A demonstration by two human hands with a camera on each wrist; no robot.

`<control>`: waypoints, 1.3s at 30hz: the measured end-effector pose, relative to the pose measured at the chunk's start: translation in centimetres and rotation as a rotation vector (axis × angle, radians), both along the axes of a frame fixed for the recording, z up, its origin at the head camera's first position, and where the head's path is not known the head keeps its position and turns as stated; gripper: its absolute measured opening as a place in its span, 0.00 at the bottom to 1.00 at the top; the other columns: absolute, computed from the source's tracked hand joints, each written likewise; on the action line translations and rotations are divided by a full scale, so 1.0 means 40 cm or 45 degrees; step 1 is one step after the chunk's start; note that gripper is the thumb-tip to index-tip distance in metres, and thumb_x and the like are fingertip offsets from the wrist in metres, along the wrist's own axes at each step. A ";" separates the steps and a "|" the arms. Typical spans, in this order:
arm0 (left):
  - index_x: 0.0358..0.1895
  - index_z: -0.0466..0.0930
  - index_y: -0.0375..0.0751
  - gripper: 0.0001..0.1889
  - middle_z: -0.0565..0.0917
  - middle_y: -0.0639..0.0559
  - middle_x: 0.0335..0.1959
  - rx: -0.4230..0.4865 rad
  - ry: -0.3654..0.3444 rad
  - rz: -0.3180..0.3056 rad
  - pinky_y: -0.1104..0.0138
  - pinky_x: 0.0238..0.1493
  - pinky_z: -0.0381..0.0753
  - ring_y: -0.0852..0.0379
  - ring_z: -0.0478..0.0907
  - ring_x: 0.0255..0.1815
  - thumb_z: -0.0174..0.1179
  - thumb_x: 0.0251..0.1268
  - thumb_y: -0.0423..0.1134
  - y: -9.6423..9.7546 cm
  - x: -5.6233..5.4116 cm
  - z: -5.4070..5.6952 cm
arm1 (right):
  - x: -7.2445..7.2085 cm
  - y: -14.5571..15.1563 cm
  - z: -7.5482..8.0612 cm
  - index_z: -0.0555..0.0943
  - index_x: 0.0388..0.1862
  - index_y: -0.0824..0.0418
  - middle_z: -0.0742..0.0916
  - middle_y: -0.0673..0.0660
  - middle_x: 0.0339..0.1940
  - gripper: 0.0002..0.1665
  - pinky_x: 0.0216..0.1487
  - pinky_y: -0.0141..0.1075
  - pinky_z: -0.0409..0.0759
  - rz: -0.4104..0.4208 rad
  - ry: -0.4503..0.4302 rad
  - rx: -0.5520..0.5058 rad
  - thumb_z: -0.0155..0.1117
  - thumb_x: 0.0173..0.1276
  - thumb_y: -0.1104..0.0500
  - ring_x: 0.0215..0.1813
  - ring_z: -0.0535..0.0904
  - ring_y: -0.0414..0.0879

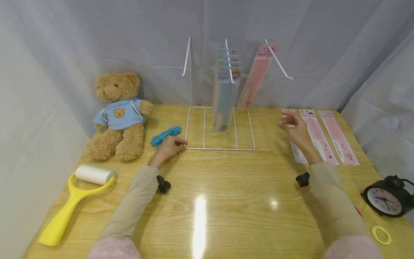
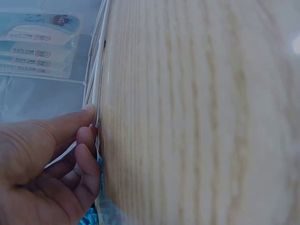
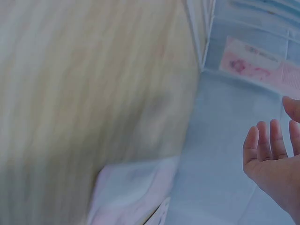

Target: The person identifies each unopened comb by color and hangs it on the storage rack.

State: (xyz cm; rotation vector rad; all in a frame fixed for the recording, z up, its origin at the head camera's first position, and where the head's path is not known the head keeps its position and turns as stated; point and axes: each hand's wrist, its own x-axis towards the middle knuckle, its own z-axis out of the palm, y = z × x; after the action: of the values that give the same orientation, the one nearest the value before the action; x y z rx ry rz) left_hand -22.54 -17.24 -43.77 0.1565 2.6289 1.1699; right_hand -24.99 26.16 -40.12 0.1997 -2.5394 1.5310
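A white wire display rack (image 1: 221,149) stands on the table, and my left hand (image 1: 169,147) pinches its front left corner. Several blue packaged plastic combs (image 1: 223,97) hang on its middle hook. One pink packaged comb (image 1: 257,77) hangs from the right hook (image 1: 279,61); the left hook (image 1: 186,57) is bare. My right hand (image 1: 295,131) is raised to the right of the rack, fingers loosely bent and holding nothing. Beneath and beside it lie three pink packaged combs (image 1: 337,136), the nearest partly hidden by the hand. In the right wrist view the right hand (image 3: 276,164) is likewise bare.
A teddy bear (image 1: 119,115) sits at the back left, with a blue cord bundle (image 1: 166,135) next to it. At the left lies a yellow-handled roller (image 1: 74,198). On the right are a black alarm clock (image 1: 386,198) and a yellow ring (image 1: 381,235).
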 end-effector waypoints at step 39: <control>0.53 0.80 0.32 0.15 0.83 0.38 0.45 0.004 0.004 0.012 0.68 0.32 0.78 0.56 0.79 0.32 0.58 0.67 0.34 -0.001 -0.006 -0.008 | 0.021 0.173 -0.081 0.55 0.70 0.73 0.62 0.87 0.60 0.41 0.55 0.71 0.55 0.080 -0.426 0.757 0.60 0.68 0.54 0.57 0.55 0.85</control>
State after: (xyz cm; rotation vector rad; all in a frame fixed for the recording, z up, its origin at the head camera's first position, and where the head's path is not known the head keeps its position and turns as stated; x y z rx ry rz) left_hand -22.78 -17.27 -44.08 0.1471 2.6330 1.1778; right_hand -24.17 33.07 -43.37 0.0998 -3.2246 0.8330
